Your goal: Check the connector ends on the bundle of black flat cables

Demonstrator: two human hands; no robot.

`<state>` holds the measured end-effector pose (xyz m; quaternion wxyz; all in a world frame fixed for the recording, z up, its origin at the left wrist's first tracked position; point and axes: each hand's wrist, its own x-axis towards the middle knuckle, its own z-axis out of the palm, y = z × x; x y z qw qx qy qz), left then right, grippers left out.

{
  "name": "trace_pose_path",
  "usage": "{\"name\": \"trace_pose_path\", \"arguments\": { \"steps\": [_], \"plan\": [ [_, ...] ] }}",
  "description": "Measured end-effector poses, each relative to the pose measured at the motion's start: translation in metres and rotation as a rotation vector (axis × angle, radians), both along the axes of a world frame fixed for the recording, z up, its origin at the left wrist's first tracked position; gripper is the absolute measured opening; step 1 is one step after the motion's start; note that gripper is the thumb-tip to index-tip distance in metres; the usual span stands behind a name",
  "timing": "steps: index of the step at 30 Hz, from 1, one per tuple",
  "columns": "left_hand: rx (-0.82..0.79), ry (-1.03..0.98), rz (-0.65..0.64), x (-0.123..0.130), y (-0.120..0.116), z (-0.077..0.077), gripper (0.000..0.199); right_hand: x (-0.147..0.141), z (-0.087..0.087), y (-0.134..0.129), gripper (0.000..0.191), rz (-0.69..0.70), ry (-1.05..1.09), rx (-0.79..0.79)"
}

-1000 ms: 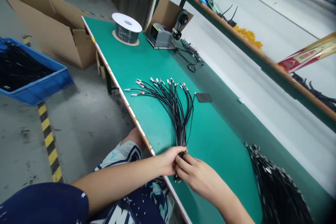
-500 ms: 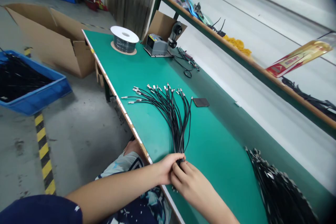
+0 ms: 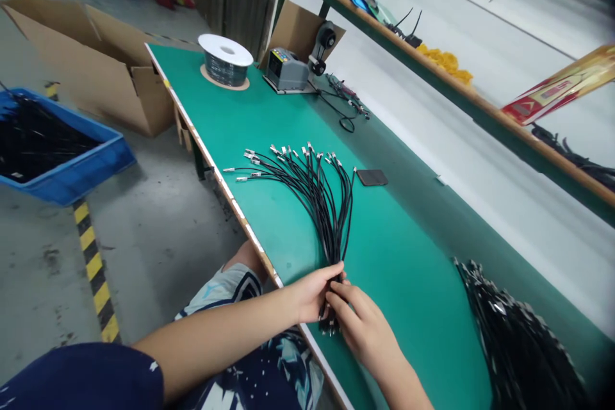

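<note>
A bundle of thin black cables (image 3: pixel 331 224) lies over the green-topped table (image 3: pixel 403 295), its far ends fanned out and tipped with small silver connectors. My left hand (image 3: pixel 312 291) is closed around the bundle close to its near end, the thumb lying across the top. Against the right side of the same end, my right hand (image 3: pixel 358 317) has its fingers curled onto the cables; its fingertips are partly hidden. Short cable ends with metal tips stick out below both hands, near the table's front edge.
A second heap of black cables (image 3: pixel 519 346) lies at the right. Farther back are a flat dark rectangle (image 3: pixel 372 177), a white-flanged spool (image 3: pixel 225 61) and a grey tape dispenser (image 3: pixel 288 70). A shelf (image 3: pixel 408 51) runs above; a blue crate (image 3: pixel 72 160) and cardboard box (image 3: pixel 106 70) stand left.
The camera view has shifted slightly. My right hand has moved a little away from my left, exposing more of the near cable ends. My left hand keeps its hold on the bundle.
</note>
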<state>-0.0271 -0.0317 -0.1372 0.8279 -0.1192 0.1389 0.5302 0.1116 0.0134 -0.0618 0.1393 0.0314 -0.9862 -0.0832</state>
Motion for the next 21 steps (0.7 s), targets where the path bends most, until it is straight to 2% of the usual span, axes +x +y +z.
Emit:
{"name": "trace_pose_path", "arguments": {
  "steps": [7, 15, 18, 21],
  "plan": [
    [0.051, 0.011, 0.053, 0.001, -0.001, 0.011, 0.034, 0.009, -0.008, -0.013, 0.031, -0.097, 0.087, -0.047],
    [0.05, 0.111, 0.147, 0.011, 0.0, 0.01, 0.024, 0.011, -0.008, -0.026, 0.032, -0.071, 0.058, -0.082],
    [0.047, 0.145, 0.166, 0.011, -0.002, 0.012, 0.025, 0.015, -0.011, -0.035, 0.042, -0.132, 0.121, -0.141],
    [0.04, 0.173, 0.177, 0.01, -0.003, 0.015, 0.025, 0.018, -0.022, -0.052, 0.051, -0.259, 0.303, -0.223]
  ]
}}
